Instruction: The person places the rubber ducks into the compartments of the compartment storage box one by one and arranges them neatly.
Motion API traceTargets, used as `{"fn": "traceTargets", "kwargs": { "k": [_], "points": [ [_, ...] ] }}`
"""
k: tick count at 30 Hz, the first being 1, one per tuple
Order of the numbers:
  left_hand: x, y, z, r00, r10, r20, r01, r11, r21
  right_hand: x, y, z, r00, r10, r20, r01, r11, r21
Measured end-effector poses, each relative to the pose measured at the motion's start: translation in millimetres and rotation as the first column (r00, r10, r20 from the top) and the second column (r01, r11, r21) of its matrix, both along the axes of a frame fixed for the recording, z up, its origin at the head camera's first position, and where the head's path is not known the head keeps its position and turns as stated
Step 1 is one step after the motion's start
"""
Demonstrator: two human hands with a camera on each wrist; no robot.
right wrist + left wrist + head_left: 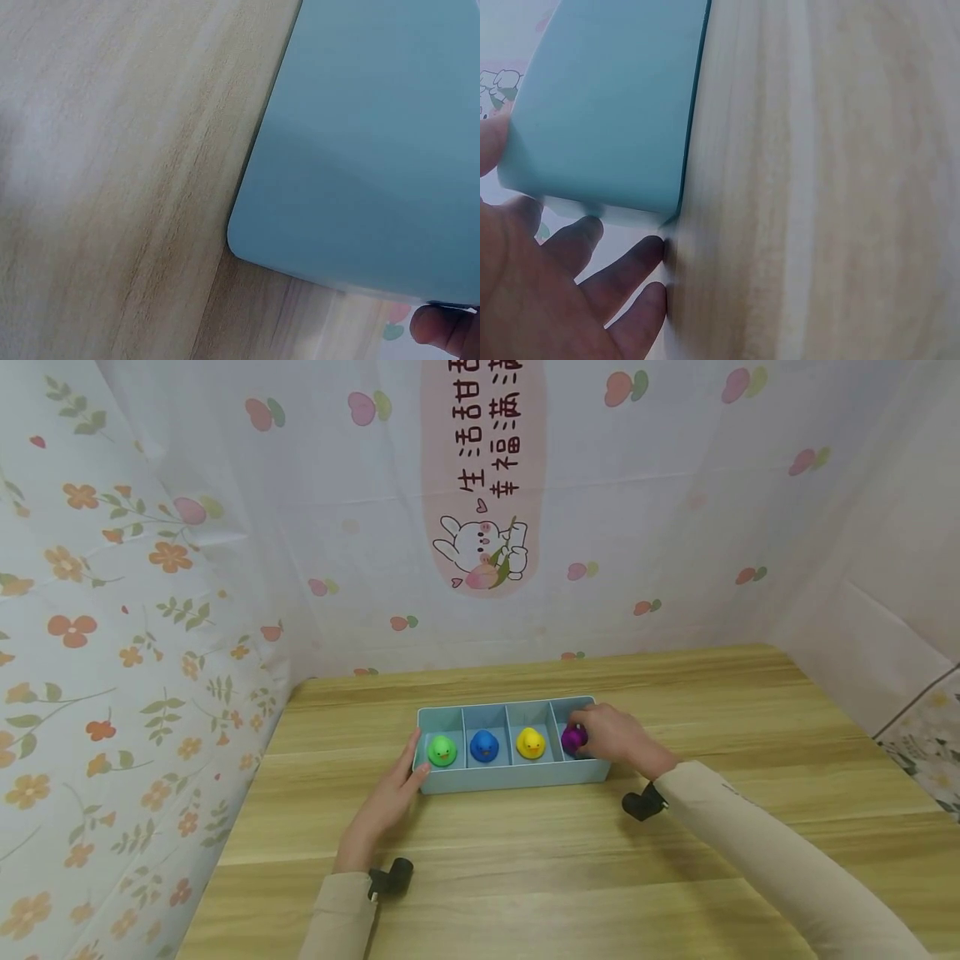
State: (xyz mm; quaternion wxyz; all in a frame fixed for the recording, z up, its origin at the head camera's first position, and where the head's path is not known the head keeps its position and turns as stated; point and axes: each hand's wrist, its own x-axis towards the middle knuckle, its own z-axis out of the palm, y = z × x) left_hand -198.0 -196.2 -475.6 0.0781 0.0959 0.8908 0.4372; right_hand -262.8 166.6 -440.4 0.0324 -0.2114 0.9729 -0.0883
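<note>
A light blue tray (pixel 510 775) with four compartments sits on the wooden table. From left to right it holds a green duck (pixel 442 750), a blue duck (pixel 484 745), a yellow duck (pixel 531 742) and a purple duck (pixel 573 738). My right hand (pixel 611 735) reaches into the rightmost compartment and its fingers curl round the purple duck. My left hand (pixel 392 793) lies with straight fingers against the tray's left end; the left wrist view shows the fingers (pixel 622 270) beside the tray wall (pixel 607 112). In the right wrist view only the tray's corner (pixel 360 165) and a fingertip (pixel 442 330) show.
The wooden table (pixel 675 860) stretches wide in front of and to the right of the tray. Floral and printed cloth walls (pixel 150 610) enclose the table at the left, back and right.
</note>
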Motion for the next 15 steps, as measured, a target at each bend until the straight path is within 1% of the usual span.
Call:
{"fn": "traceTargets", "kwargs": {
  "k": [8, 13, 15],
  "points": [
    [0.1, -0.3, 1.2, 1.000, 0.001, -0.009, -0.001, 1.000, -0.009, -4.8, -0.3, -1.8, 1.000, 0.016, 0.014, -0.016, 1.000, 0.023],
    [-0.6, 0.5, 1.6, 1.000, 0.006, 0.001, -0.006, 1.000, -0.016, -2.1, -0.3, 1.6, 1.000, 0.015, 0.026, -0.016, 1.000, 0.016],
    [-1.2, 0.7, 1.4, 1.000, 0.007, 0.004, -0.007, 1.000, -0.018, -0.2, 0.3, 3.2, 1.000, 0.027, 0.008, -0.028, 1.000, 0.013]
  ]
}}
